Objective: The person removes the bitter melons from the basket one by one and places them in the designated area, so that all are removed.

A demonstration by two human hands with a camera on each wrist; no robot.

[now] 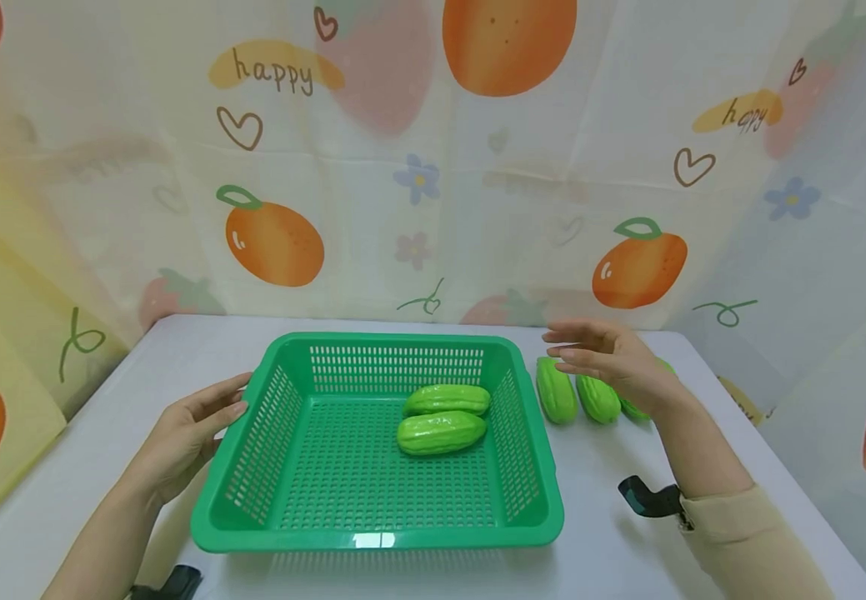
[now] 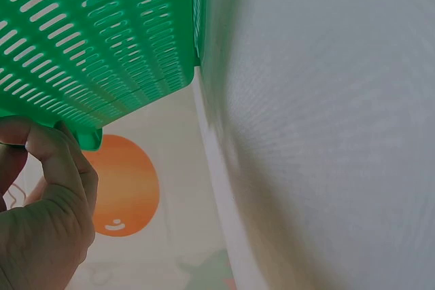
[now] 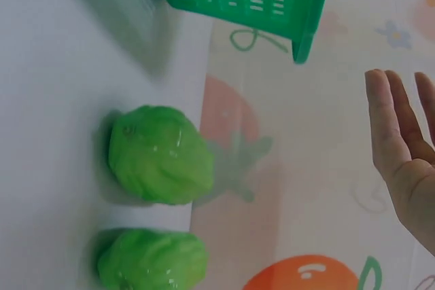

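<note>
A green plastic basket (image 1: 305, 540) with slotted walls stands on the white table. Inside, toward its right, lie two light green bitter melons (image 1: 442, 433), one behind the other. My left hand (image 1: 185, 437) holds the basket's left rim; in the left wrist view its fingers (image 2: 61, 157) bend at the rim's edge. Beyond the basket's right side, three more bitter melons (image 1: 556, 392) lie in a row, the rightmost mostly hidden. Above them hovers my right hand (image 1: 616, 362), fingers extended, holding nothing. The right wrist view shows it apart from two of the melons (image 3: 160, 155).
A curtain (image 1: 493, 200) printed with oranges, hearts and flowers hangs behind the table (image 1: 613, 533). A black wrist strap piece (image 1: 650, 497) juts out by the right sleeve. Another dark piece (image 1: 177, 583) is at the left wrist.
</note>
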